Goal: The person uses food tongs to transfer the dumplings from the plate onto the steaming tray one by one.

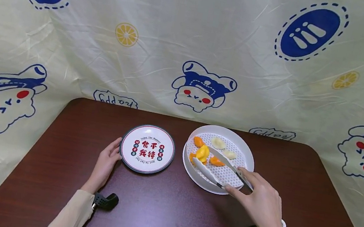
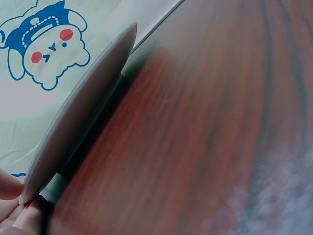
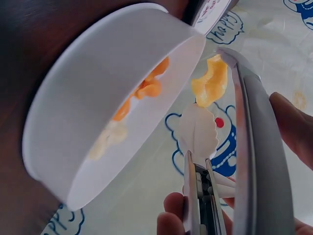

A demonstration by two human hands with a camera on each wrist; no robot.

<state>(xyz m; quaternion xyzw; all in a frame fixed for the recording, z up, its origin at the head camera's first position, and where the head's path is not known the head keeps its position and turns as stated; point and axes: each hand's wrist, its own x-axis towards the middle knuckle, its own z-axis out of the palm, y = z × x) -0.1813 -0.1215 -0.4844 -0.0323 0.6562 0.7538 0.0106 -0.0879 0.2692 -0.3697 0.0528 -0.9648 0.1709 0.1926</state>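
Observation:
My left hand [image 1: 106, 161] pinches the left rim of a round white plate [image 1: 144, 166] with a dark edge and red and blue lettering. In the left wrist view, the thumb lies over the rim and fingers are under it. My right hand [image 1: 261, 198] grips metal tongs [image 3: 264, 147]. A yellow dumpling-shaped piece [image 3: 211, 82] is between the tongs' tips, above the rim of a white bowl [image 3: 98, 93]. Inside the bowl, on a white perforated liner, lie several orange pieces [image 1: 217, 161] and two cream pieces [image 1: 218, 143].
The plate and bowl stand side by side on a dark brown wooden table [image 1: 153, 211]. Behind it hangs a pale sheet [image 1: 152, 74] printed with cartoon bears and orange slices. A black strap device [image 1: 106, 201] is on the left wrist.

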